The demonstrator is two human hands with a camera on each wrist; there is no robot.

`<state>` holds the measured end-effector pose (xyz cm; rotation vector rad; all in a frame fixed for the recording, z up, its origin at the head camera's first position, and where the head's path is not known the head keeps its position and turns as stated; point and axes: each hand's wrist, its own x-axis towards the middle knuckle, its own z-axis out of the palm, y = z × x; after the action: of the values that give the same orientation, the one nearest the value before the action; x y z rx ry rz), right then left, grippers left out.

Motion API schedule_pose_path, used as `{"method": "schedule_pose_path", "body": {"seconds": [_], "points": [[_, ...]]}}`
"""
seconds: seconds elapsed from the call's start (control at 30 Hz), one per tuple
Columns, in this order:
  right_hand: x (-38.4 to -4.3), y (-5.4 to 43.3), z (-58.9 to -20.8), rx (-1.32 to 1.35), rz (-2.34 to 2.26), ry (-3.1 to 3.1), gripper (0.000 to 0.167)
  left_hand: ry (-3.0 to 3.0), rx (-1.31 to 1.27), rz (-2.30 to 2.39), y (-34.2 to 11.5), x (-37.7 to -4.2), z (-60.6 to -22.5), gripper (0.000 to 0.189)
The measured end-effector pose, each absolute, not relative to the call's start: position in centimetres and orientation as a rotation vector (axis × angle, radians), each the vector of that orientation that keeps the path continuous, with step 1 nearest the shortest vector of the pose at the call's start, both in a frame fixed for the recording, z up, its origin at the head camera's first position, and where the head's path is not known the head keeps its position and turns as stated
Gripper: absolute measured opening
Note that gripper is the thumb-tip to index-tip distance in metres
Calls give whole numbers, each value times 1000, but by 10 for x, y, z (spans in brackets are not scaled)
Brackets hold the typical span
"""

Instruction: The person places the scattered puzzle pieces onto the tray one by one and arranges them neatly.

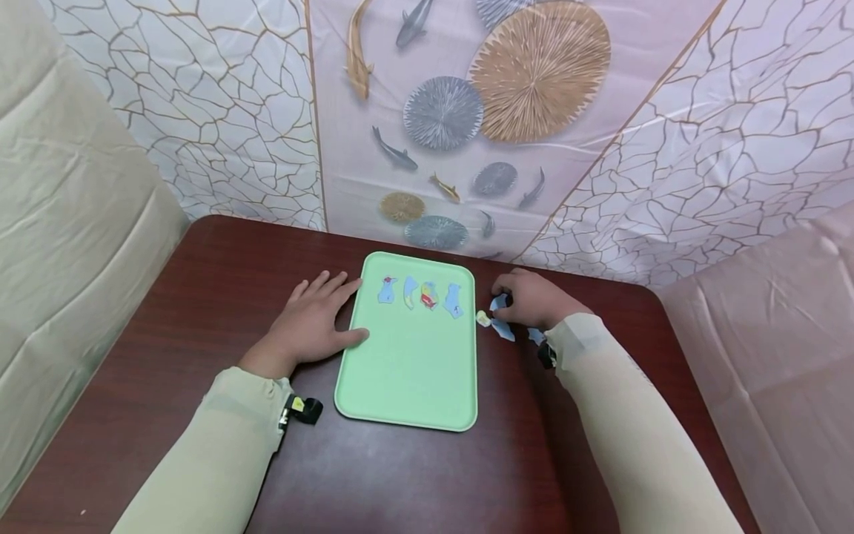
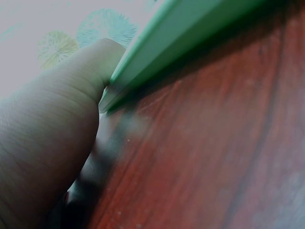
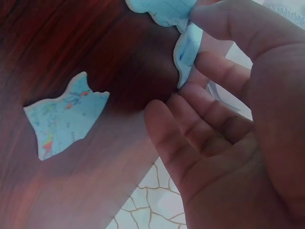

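Observation:
A light green tray [image 1: 408,371] lies on the table with several flat, map-printed puzzle pieces in a row near its far end, among them a red-and-yellow piece [image 1: 428,295]. My left hand [image 1: 310,322] rests at the tray's left edge, fingers spread and thumb over the rim. Right of the tray, my right hand [image 1: 537,298] pinches a blue puzzle piece [image 3: 189,50] between thumb and index finger. Close to that thumb lie another blue piece [image 1: 503,330] and a small yellowish piece [image 1: 483,319]. One more blue piece [image 3: 66,117] lies under the right wrist.
The dark reddish-brown table [image 1: 414,475] extends around the tray. A patterned cloth [image 1: 440,148] hangs behind its far edge, with plain pale cloth [image 1: 767,334] at the sides. A black strap device [image 1: 307,410] is on the left wrist.

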<state>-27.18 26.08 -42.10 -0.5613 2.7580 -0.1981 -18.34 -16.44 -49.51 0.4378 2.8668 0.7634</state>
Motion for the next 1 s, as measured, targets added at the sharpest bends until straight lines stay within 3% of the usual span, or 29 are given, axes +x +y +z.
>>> {"method": "schedule_pose_path", "body": {"seconds": [1.0], "points": [[-266,256,-428,-521,-199,2807,20,2867,441,772,-164,-183,-493,100]]}}
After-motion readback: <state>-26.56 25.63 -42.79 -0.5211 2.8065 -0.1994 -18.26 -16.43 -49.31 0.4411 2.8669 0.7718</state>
